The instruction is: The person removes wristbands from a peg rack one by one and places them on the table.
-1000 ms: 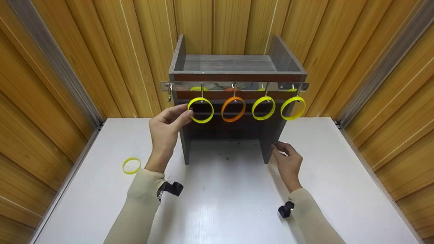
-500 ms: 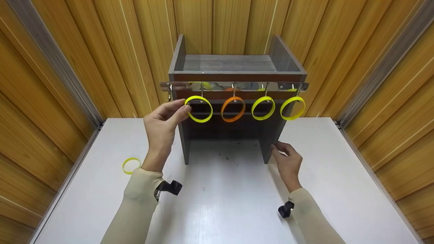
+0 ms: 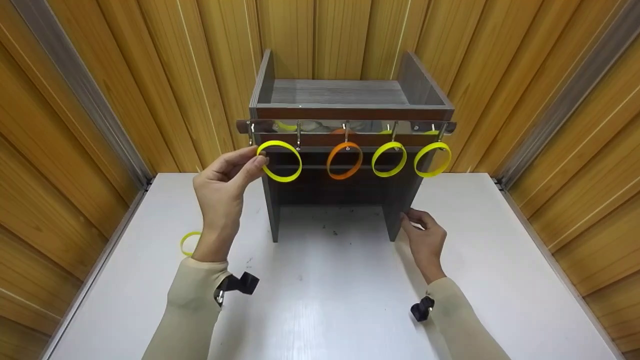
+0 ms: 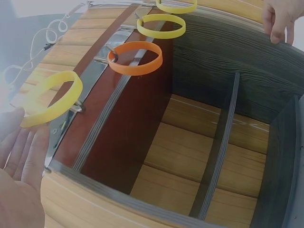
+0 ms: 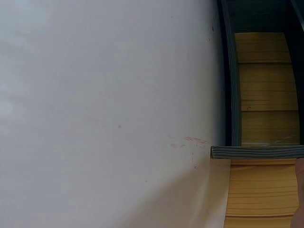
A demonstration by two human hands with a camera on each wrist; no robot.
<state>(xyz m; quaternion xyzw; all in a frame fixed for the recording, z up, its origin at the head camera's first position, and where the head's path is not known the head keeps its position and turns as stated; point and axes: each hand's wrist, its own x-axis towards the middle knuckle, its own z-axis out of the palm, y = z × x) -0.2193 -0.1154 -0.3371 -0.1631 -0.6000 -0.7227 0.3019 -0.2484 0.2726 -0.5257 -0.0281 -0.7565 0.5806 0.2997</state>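
Observation:
A yellow ring (image 3: 299,170), like a wristband, is pinched at its left edge between the thumb and fingers of my left hand (image 3: 220,200). It hangs in front of the metal hook rail (image 3: 320,126), left of the second hook (image 3: 299,135). In the left wrist view, the same yellow ring (image 4: 52,114) is close to a hook tip; contact cannot be told. An orange ring (image 3: 328,162) and two yellow rings (image 3: 374,162) hang on the hooks to the right. My right hand (image 3: 427,240) holds the right side panel of the grey shelf (image 3: 402,200) low down, some fingertips hidden.
Another yellow ring (image 3: 184,245) lies on the white table (image 3: 320,310), partly behind my left wrist. The leftmost hook (image 3: 250,134) has no ring on it. Wood-pattern walls (image 3: 150,75) enclose the table at the back and sides. A white cable (image 4: 35,54) shows in the left wrist view.
My left hand has moved left with the yellow ring, carrying it from around the second hook to left of that hook. My right hand and the other rings have stayed put.

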